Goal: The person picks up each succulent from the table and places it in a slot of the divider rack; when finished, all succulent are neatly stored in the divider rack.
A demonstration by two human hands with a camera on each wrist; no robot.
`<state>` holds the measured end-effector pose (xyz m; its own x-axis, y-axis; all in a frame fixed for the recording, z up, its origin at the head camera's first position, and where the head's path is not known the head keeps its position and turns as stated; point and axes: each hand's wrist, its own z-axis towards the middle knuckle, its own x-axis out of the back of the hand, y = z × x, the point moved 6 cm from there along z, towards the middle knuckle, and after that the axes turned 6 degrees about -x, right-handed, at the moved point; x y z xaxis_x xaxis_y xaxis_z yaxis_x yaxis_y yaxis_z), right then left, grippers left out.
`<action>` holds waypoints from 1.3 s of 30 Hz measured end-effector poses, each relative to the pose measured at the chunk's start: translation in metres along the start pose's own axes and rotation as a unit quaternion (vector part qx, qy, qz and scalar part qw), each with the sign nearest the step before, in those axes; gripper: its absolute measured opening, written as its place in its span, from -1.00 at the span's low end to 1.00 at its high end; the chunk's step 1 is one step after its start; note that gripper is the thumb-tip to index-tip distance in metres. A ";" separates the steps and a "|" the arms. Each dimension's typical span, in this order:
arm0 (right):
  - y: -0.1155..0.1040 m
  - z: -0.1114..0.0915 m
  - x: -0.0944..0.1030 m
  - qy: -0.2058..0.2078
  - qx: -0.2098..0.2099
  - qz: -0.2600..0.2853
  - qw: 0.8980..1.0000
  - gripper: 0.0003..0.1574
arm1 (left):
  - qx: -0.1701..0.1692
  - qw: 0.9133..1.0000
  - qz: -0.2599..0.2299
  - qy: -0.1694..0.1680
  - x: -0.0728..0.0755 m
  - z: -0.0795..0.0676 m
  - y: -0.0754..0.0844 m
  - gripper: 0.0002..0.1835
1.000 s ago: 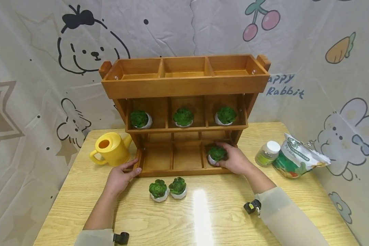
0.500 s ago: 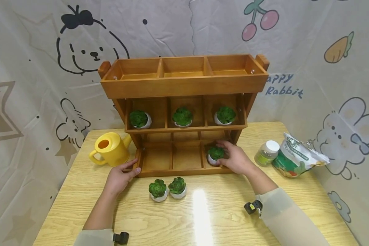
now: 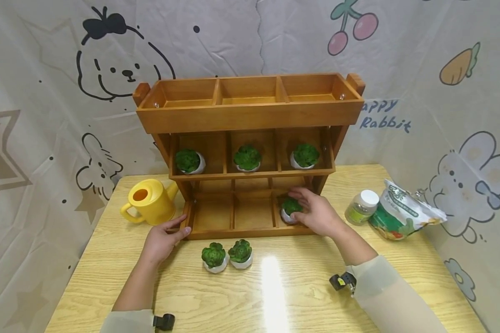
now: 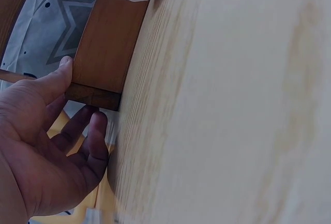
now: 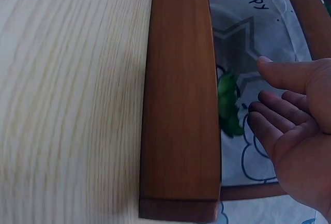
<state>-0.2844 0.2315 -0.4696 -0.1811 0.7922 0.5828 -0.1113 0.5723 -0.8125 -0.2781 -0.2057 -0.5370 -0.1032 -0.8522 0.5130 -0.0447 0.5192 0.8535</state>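
Note:
A brown wooden tiered shelf (image 3: 250, 118) with divided compartments stands on the table. My left hand (image 3: 161, 241) grips its lower left front corner; in the left wrist view the thumb (image 4: 64, 71) lies against the front board and the curled fingers are at the board's end. My right hand (image 3: 320, 215) is beside a potted succulent (image 3: 289, 217) in the bottom right compartment. In the right wrist view its fingers (image 5: 269, 115) are spread from the thumb, apart from the green leaves (image 5: 227, 105). Two more potted succulents (image 3: 215, 257) (image 3: 240, 253) stand before the shelf.
Three potted succulents (image 3: 196, 162) (image 3: 247, 158) (image 3: 305, 156) sit in the middle tier. A yellow watering can (image 3: 154, 203) stands left of the shelf. To the right are a white-capped jar (image 3: 360, 210) and a green-and-white bag (image 3: 402, 212). A printed cloth (image 3: 241, 37) hangs behind.
My right fingers have loosened from the succulent in the bottom right compartment and drawn slightly away from it. The left hand stays at the shelf corner.

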 end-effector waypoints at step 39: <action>-0.042 -0.017 -0.064 -0.110 0.049 0.087 0.989 -0.16 | -0.007 1.000 0.004 -0.003 0.000 0.001 0.002 -0.38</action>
<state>-0.2514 0.1600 -0.4727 -0.4131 0.8053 0.4251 -0.1527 0.3990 -0.9042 -0.2790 -0.2045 -0.5358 -0.1091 -0.8473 0.5199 -0.0296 0.5255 0.8503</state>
